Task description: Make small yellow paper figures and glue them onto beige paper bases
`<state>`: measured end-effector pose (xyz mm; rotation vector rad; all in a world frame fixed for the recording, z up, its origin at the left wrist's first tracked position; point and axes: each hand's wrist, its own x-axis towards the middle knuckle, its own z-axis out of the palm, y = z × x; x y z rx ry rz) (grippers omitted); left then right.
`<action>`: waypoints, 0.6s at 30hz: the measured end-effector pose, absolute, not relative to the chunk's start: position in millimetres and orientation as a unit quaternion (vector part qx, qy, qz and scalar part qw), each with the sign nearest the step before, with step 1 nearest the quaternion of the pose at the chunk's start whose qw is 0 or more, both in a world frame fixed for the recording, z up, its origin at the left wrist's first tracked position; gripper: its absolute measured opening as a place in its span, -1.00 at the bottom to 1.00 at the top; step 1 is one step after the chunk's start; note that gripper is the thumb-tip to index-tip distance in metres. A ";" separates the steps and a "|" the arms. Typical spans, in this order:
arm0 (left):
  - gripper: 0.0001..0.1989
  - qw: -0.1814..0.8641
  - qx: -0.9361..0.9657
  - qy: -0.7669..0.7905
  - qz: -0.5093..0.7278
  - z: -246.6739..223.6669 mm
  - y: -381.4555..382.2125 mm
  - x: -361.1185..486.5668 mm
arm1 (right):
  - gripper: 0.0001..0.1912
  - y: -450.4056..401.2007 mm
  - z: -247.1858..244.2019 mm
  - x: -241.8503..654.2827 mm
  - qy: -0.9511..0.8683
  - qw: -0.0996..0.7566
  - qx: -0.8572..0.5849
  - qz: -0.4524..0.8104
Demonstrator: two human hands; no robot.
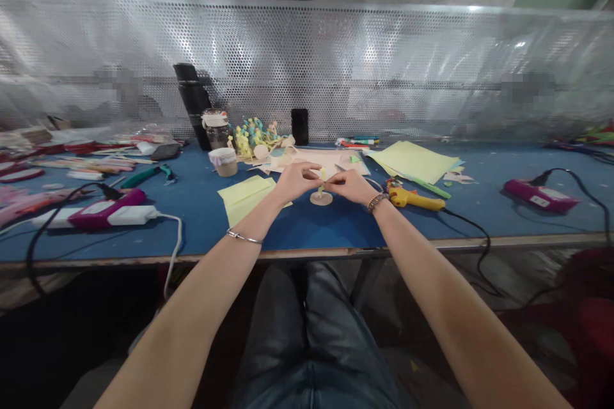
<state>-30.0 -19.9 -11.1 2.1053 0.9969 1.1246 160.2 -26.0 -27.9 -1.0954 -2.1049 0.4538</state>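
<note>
Between my two hands, above the blue tabletop, a small yellow-green figure (323, 174) stands upright on a pale round base (321, 198). My left hand (298, 181) is closed in a pinch at the figure's left side, thumb and forefinger close to its upper part. From the right, my right hand (352, 186) pinches at the middle of the same figure, its fingertips pressed together. The fingertips partly cover the figure, so its finer shape is hard to make out. Yellow paper sheets (244, 197) lie under and beside my left wrist.
A yellow glue gun (416, 199) with a black cable lies right of my right wrist. Behind my hands are several small figures (254, 137), a lidded jar (217, 129), a phone (300, 126) and more yellow paper (413, 161). Purple power strips (541, 195) sit on both sides.
</note>
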 end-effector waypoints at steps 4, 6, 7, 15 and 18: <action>-0.56 0.274 0.783 0.369 0.420 -11.9 -19.1 -29.9 | -0.71 -26.7 -27.1 160.3 -0.816 0.354 -0.424 0.171; -0.56 0.272 0.782 0.371 0.421 -11.7 -19.1 -29.8 | -0.71 -26.9 -26.9 160.2 -0.816 0.355 -0.423 0.171; -0.56 0.271 0.783 0.370 0.421 -11.5 -19.2 -29.8 | -0.72 -26.9 -26.8 160.1 -0.816 0.355 -0.423 0.171; -0.57 0.280 0.784 0.355 0.426 -10.6 -20.5 -29.6 | -0.71 -27.4 -27.5 159.7 -0.807 0.367 -0.427 0.176; -0.60 0.282 0.783 0.350 0.430 -10.8 -19.6 -28.8 | -0.75 -27.2 -27.8 159.5 -0.801 0.373 -0.433 0.179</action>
